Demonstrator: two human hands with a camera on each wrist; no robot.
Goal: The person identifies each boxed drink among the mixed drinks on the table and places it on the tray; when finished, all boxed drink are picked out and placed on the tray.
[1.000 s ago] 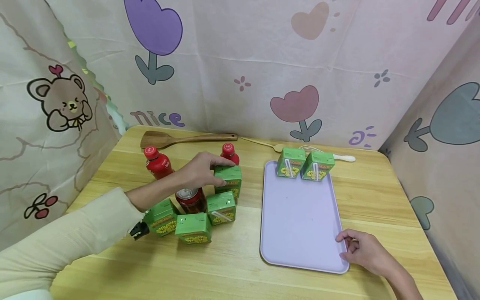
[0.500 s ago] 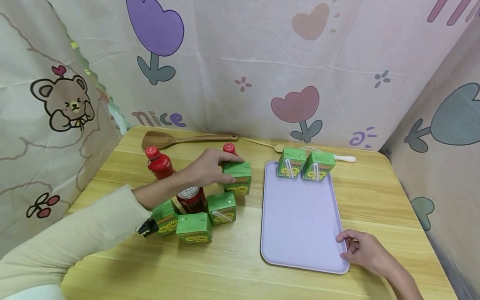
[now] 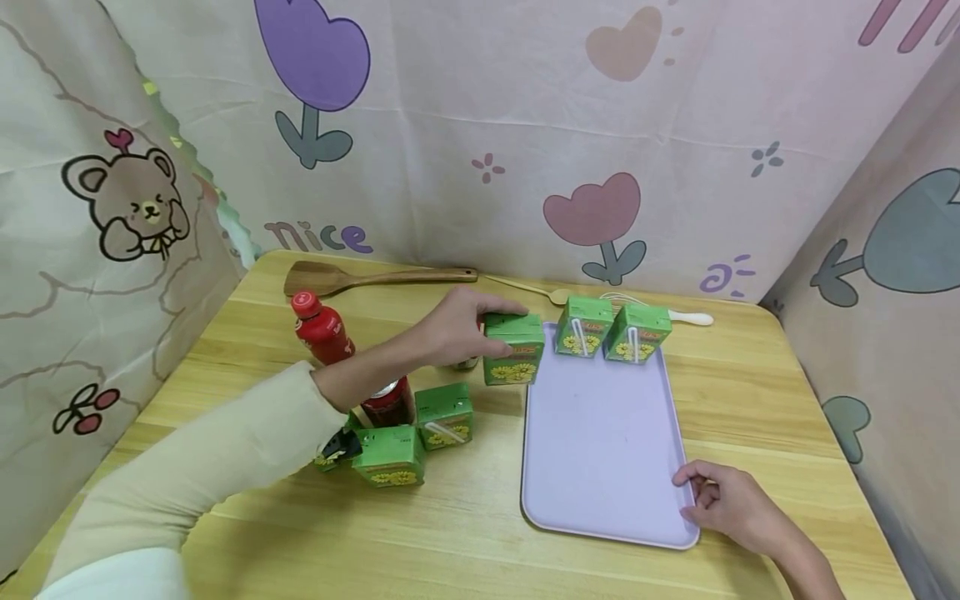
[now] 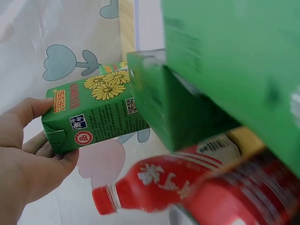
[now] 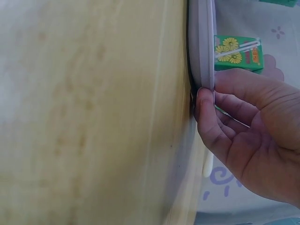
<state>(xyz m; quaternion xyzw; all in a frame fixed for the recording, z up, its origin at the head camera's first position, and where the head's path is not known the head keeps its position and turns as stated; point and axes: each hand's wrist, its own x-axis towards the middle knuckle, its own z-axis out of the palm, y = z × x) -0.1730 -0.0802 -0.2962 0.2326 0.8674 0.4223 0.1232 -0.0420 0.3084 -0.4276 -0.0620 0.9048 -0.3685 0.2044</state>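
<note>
My left hand (image 3: 461, 329) grips a green drink carton (image 3: 513, 354) with yellow flowers, thumb and fingers on opposite sides near its top. The carton overlaps the upper left edge of the lilac tray (image 3: 600, 450) in the head view. In the left wrist view, the same carton (image 4: 91, 112) shows its printed side. My right hand (image 3: 731, 504) pinches the tray's right rim near the front corner; the right wrist view shows thumb and fingers on that rim (image 5: 202, 51). Two cartons stand side by side at the tray's back, a left one (image 3: 583, 327) and a right one (image 3: 637, 333).
Left of the tray stand more cartons (image 3: 444, 417), a dark red can (image 3: 390, 404) and a red bottle (image 3: 324, 332). Another red bottle (image 4: 154, 180) is mostly hidden behind my left hand in the head view. A wooden spatula (image 3: 375, 279) and a whisk (image 3: 690, 317) lie along the back.
My left hand has moved right with the carton, from among the bottles and cartons to the tray's left edge. My right hand and the tray stay in place.
</note>
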